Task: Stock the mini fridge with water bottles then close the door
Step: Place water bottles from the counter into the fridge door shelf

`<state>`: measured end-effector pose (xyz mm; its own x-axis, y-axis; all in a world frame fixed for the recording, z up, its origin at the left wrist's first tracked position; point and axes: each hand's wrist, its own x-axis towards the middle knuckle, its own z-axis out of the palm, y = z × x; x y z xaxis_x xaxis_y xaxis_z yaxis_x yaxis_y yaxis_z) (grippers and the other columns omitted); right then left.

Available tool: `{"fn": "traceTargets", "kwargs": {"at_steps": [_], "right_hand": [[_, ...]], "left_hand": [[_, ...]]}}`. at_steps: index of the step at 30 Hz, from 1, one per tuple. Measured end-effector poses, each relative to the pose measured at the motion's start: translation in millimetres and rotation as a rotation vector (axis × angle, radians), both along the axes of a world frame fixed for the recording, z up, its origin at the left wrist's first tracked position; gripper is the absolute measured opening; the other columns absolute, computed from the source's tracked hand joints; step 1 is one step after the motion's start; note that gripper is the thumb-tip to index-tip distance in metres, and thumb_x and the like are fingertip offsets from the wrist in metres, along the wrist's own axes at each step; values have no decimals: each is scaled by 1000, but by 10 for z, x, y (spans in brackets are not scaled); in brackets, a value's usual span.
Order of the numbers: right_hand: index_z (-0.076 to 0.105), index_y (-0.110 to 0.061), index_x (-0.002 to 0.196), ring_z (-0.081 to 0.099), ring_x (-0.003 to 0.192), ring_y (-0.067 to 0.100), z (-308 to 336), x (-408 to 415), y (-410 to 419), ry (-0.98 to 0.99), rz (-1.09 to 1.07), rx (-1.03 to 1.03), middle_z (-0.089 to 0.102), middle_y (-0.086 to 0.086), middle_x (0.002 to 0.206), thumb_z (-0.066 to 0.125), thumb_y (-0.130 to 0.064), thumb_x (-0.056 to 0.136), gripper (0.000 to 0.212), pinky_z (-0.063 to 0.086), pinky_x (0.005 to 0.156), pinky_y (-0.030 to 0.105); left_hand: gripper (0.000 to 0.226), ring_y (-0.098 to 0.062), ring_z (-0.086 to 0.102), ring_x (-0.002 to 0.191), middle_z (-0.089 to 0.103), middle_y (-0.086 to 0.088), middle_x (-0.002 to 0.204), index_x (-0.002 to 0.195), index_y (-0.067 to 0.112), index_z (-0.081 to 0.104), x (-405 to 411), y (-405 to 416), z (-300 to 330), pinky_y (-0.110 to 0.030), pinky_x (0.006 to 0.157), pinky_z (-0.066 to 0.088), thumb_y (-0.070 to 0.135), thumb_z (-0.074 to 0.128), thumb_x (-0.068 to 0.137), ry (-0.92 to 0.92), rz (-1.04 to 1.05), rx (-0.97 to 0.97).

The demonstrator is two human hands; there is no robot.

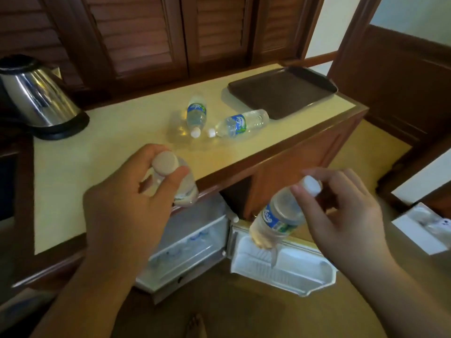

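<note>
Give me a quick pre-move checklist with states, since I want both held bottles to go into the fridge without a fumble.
1. Fridge door open: ok, it is swung wide with its door shelf showing.
2. Left hand grip on the left bottle: ok, fingers wrap just below the cap.
3. Right hand grip on the right bottle: not ok, only fingertips pinch it near the cap and it hangs tilted.
4. Room on the fridge shelf: cannot tell, bottles already lie there and the view is blurred.
5. Countertop bottles waiting: ok, two lie on their sides beside the tray.
</note>
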<state>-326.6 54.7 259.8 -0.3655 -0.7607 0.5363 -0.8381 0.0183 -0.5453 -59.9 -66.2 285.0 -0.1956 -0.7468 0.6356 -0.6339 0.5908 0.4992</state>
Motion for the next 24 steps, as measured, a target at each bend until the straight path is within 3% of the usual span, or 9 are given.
{"fn": "traceTargets", "kwargs": {"at_steps": [3, 7, 10, 13, 16, 21, 24], "right_hand": [[71, -18, 106, 59, 67, 11, -453, -32, 579, -75, -5, 67, 55, -7, 91, 72, -33, 92, 20, 49, 61, 29], [68, -21, 106, 61, 73, 9, -1190, -94, 1228, -185, -17, 192, 55, -9, 95, 69, -34, 92, 19, 49, 60, 26], [66, -22, 109, 63, 74, 7, -1752, -140, 1583, -243, -69, 272, 56, -9, 100, 71, -33, 92, 21, 55, 61, 30], [65, -21, 107, 62, 80, 6, -2268, -182, 1803, -308, -116, 298, 56, -10, 102, 76, -26, 92, 20, 55, 62, 24], [65, -20, 105, 59, 80, 5, -2790, -233, 1887, -344, -211, 348, 56, -10, 101, 78, -24, 90, 20, 47, 63, 12], [65, -19, 114, 55, 76, 9, -3724, -373, 1882, -403, -360, 449, 53, -7, 101, 77, -22, 87, 30, 37, 60, 9], [70, -17, 109, 54, 71, 8, -4256, -489, 1852, -404, -409, 443, 51, -5, 98, 77, -21, 88, 23, 43, 59, 16]], "left_hand": [[28, -3, 68, 87, 74, 12, 100, 109, 16, 75, -175, 692, -301, -9, 79, 50, 34, 78, 88, -8, -86, 100], [32, 6, 65, 89, 73, 16, 98, 110, 17, 76, -429, 1348, -886, -1, 77, 45, 40, 78, 89, -4, -149, 255], [34, 17, 64, 101, 70, 25, 106, 112, 21, 75, -601, 1695, -1389, -8, 80, 55, 42, 74, 85, 17, -177, 425], [31, 4, 72, 95, 76, 19, 102, 109, 21, 76, -697, 1922, -1951, -25, 69, 62, 40, 78, 84, -45, -177, 522], [29, -3, 74, 84, 77, 15, 90, 104, 25, 78, -809, 2031, -2522, -32, 59, 61, 39, 84, 80, -95, -143, 586], [51, -11, 76, 96, 77, 3, 114, 127, 15, 73, -1036, 2039, -3456, -31, 74, 64, 32, 83, 80, -95, -155, 641], [45, -7, 71, 98, 71, 6, 115, 126, 14, 72, -1147, 1956, -3971, -26, 77, 62, 33, 75, 86, -132, -244, 682]]}}
